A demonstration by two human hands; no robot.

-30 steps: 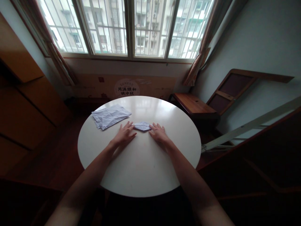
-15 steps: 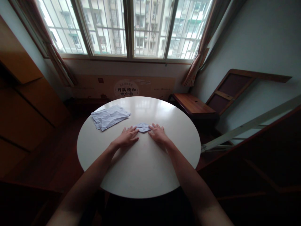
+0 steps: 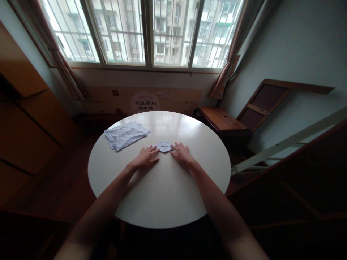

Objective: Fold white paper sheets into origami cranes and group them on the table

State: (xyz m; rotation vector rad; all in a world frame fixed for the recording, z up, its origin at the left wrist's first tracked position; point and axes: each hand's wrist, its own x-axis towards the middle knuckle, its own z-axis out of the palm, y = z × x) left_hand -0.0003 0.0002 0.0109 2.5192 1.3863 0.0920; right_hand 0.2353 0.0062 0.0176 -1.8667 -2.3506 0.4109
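A small folded piece of pale paper [image 3: 165, 146] lies flat on the round white table [image 3: 159, 191]. My left hand [image 3: 146, 157] rests on its left end, fingers spread and stretched out. On the right end lies my right hand [image 3: 181, 153], its fingers also extended and pressed down on the paper. The middle of the folded paper shows between my hands, while its two ends are partly hidden under my fingers. Left of it and farther back, several creased sheets of paper [image 3: 127, 134] are stacked loosely on the table.
Behind the table stands a printed cardboard panel [image 3: 173, 97] below the barred window. A wooden bench [image 3: 225, 120] is at the back right, and a pale ladder-like frame [image 3: 257, 159] leans at the right. Wooden cabinets [image 3: 24, 122] line the left side.
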